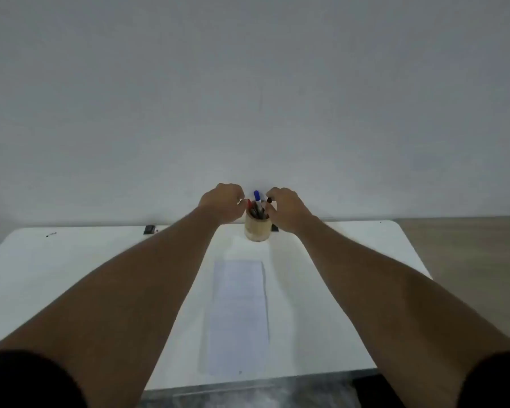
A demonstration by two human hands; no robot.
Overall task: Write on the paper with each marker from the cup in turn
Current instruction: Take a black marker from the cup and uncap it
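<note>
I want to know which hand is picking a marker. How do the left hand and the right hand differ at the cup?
The left hand is at the cup's left rim, fingertips by a red-capped marker; the right hand is at the right rim, fingertips on a dark-capped one. The left hand sits slightly higher in view than the right. Both are curled, knuckles up, flanking the blue marker. Whether either grips is unclear.

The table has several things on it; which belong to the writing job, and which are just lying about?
Part of the job:
cup
blue-capped marker
paper
left hand and right hand, both at the cup

Just lying about:
small black object at the table's far edge
dark specks
</note>
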